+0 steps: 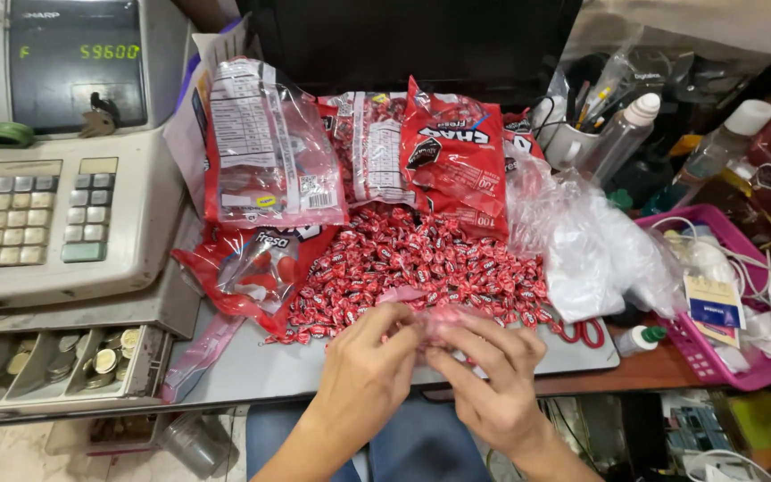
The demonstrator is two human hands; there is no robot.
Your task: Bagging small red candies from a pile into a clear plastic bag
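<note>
Red candies [421,263] beside opened bags [269,147].

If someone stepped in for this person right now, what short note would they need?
Left hand and right hand: both pinch a small clear bag of red candies between them, just above the near edge of the grey board.
Loose candy pile: spread on the board right behind the hands.
Candy bags: several stand behind the pile; one opened red bag lies left of it.
Empty clear bags: heaped to the right.
Done: one small bag holds candies. Left: most candies lie loose.
</note>
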